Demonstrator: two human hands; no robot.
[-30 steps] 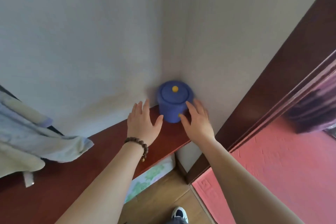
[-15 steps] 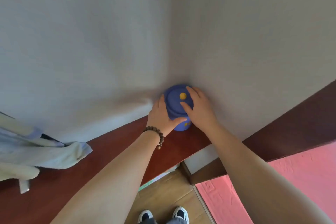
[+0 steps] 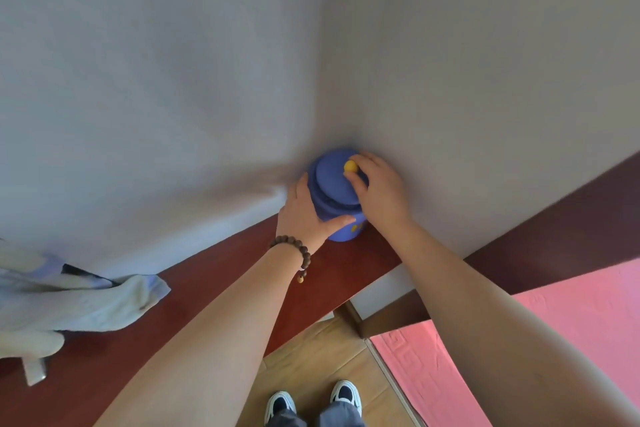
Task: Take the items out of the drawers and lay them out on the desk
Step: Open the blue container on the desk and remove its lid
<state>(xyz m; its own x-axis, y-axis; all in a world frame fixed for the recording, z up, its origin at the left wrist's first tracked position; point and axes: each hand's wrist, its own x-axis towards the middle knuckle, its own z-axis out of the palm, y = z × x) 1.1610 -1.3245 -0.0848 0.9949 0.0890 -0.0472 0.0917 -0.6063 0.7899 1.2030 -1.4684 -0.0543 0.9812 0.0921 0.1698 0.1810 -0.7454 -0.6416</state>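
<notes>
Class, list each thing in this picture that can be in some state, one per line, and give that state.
Round blue jar with yellow-knobbed lid: upright in the desk's corner, lid on.
Left hand: grips the jar's side.
Right hand: fingers pinch the lid's yellow knob.
Pale blue cloth: crumpled on the dark red wooden desk.

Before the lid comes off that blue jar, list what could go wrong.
1. The right hand pinches only the small yellow knob on the lid; it could slip.
2. The blue jar sits in the wall corner near the desk end; a hard pull could tip it despite the left hand gripping its side.
3. Contents are hidden; a jerk could spill them.
</notes>
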